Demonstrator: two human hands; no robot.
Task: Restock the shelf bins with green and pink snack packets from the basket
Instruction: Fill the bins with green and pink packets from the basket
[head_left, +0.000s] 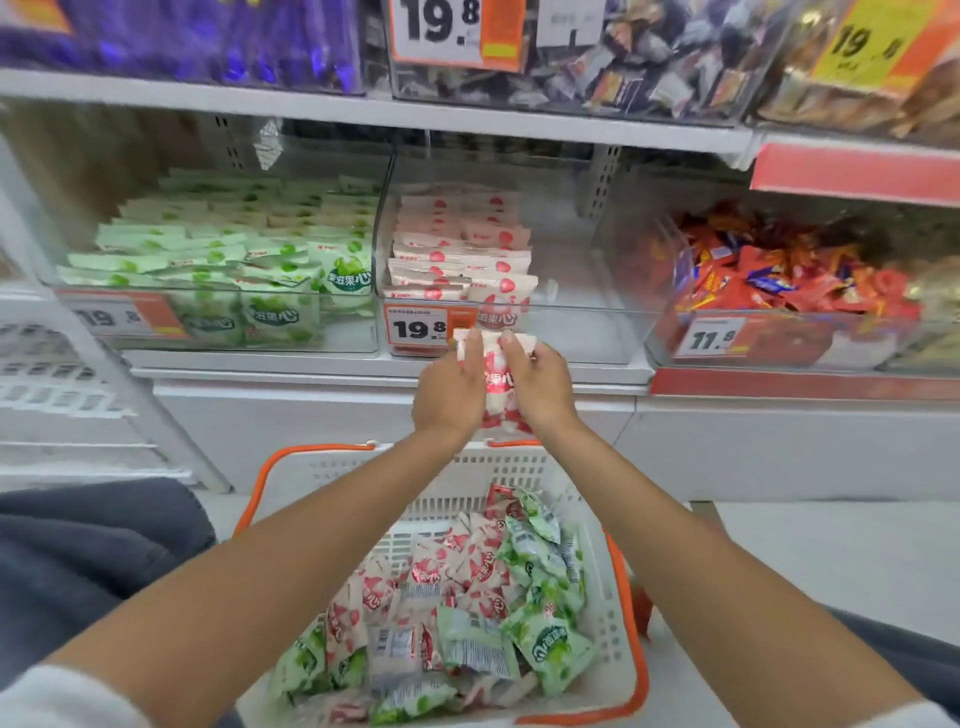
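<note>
Head: left hand (449, 392), right hand (540, 389), each grip clamped on pink packets (493, 382), long axis upright, before pink bin (576, 312).

Both bare forearms reach forward and converge, wrists close together. Left grip (451, 389) and right grip (540, 387), backs up, fingers curled, pinch one pink packet (493, 382) between them.

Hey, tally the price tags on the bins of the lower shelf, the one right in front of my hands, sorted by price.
19.8: 2, the left tag (blurred) and the middle tag
11.8: 1, the right tag
Total: 3
</note>
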